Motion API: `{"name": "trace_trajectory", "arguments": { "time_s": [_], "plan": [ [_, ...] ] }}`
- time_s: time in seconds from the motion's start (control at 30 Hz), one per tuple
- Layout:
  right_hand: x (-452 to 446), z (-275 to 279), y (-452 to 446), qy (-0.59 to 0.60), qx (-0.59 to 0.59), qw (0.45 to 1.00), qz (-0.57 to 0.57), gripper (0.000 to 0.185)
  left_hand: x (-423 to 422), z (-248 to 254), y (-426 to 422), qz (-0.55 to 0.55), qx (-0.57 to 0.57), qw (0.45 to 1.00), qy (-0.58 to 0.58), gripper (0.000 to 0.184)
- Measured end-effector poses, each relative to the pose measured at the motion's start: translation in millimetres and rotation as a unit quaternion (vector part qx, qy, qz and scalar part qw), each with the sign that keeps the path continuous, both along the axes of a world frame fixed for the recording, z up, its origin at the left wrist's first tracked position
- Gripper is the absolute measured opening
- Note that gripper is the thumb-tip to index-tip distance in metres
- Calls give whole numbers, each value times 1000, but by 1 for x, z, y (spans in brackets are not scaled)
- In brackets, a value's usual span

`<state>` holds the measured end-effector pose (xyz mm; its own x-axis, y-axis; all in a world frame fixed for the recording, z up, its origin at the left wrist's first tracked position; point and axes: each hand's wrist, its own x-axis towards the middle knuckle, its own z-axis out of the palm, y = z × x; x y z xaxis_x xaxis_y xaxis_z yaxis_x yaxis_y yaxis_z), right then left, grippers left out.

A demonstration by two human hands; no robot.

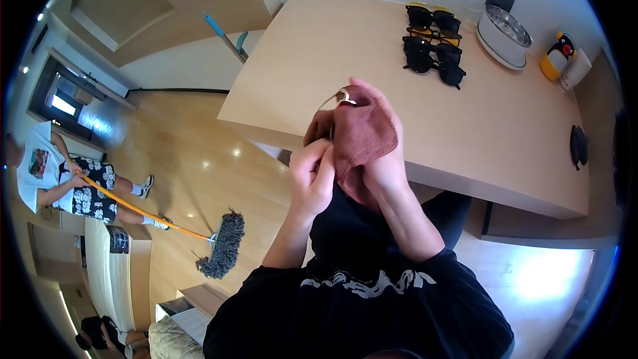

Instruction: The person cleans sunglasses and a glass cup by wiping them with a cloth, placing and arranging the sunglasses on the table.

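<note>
A reddish-brown cloth [367, 134] is bunched up in front of my chest, over the near edge of the desk. My right hand [384, 171] wraps around it from behind, fingers mostly hidden by the folds. Thin-rimmed eyeglasses [344, 98] with a shiny metal frame poke out of the cloth's top; most of the frame is covered. With fingers curled in a pinch, my left hand [311, 178] grips the cloth's left side, close to the glasses' rim. Whether it also touches the frame is hidden.
On the desk [319, 46] lie several dark sunglasses [432, 60], a white bowl [504, 36], a penguin figure [558, 56] and a dark folded item [579, 146]. At left a person [60, 173] holds a mop [222, 242]. Another person [106, 336] sits at lower left.
</note>
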<state>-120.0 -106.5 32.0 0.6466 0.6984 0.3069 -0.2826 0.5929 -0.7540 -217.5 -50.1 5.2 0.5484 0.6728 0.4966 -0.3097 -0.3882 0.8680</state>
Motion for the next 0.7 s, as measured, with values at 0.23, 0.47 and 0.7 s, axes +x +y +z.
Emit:
{"name": "trace_trajectory", "arguments": {
  "time_s": [0.23,0.47,0.7],
  "plan": [
    [33,-29,-38,-65,-153,959,-228,32,-17,-2,-2,-182,-107,976,-51,27],
    [20,18,-34,-269,-146,951,-40,25,-17,-1,-4,-344,-289,892,-49,33],
    [12,11,-17,-251,-115,961,11,41,-25,-1,21,-388,-433,771,-259,35]
  ]
}}
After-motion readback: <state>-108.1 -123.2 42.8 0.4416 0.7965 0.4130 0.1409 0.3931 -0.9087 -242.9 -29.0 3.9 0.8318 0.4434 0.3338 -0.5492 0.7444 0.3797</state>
